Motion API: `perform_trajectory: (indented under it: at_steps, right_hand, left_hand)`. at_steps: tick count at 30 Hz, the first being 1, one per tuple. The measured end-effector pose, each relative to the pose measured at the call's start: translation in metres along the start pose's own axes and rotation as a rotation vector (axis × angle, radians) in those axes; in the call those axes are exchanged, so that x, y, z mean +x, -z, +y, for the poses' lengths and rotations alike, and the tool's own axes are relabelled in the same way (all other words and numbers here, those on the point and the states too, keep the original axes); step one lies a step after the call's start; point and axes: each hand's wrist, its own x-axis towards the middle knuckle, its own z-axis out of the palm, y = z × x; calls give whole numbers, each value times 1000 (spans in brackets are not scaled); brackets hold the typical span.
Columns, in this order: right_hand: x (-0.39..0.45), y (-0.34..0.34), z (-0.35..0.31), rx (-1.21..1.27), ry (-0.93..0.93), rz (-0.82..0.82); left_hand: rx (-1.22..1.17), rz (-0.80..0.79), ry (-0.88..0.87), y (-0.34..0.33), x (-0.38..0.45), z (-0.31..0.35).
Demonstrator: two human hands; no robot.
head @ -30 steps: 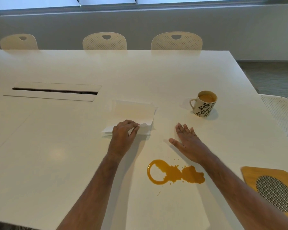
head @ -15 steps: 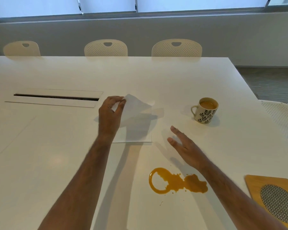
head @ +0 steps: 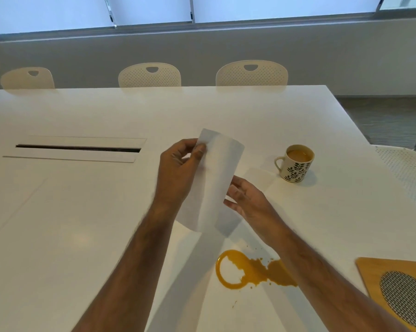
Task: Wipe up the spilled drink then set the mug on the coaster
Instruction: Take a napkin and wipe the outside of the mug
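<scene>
Landmark: orange-brown spilled drink puddle (head: 252,271), unwiped on the white tabletop (head: 58,236).
Paper: thin white paper sheet (head: 216,183) held up beyond the spill, likely being readied for wiping.
Left hand (head: 178,171): pinches the sheet's top edge.
Right hand (head: 247,200): fingers grasp the sheet's side edge.
Mug: leaf-patterned ceramic mug (head: 295,164), full, beyond-right of the spill.
Coaster: wooden coaster with mesh inset (head: 398,288), right of the spill, unoccupied.
Room: perforated cream chairs (head: 149,75) along the tabletop's far side; windows above.
</scene>
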Motion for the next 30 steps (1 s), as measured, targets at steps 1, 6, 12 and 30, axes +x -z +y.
perform_trajectory:
  at_steps: [1,6,12,30]
  right_hand:
    - [1,-1,0,56,-9,-5]
    - [0,-1,6,276,-27,6]
    - [-4,5,11,410,-30,39]
    - [-17,40,3,120,64,213]
  left_hand:
    - [-1,-5,11,-4,-4,-1]
    - [18,-32,93,-20,-20,-13]
    - [28,-79,138,-29,-27,-24]
    - [-177,-394,550,-18,-55,-45]
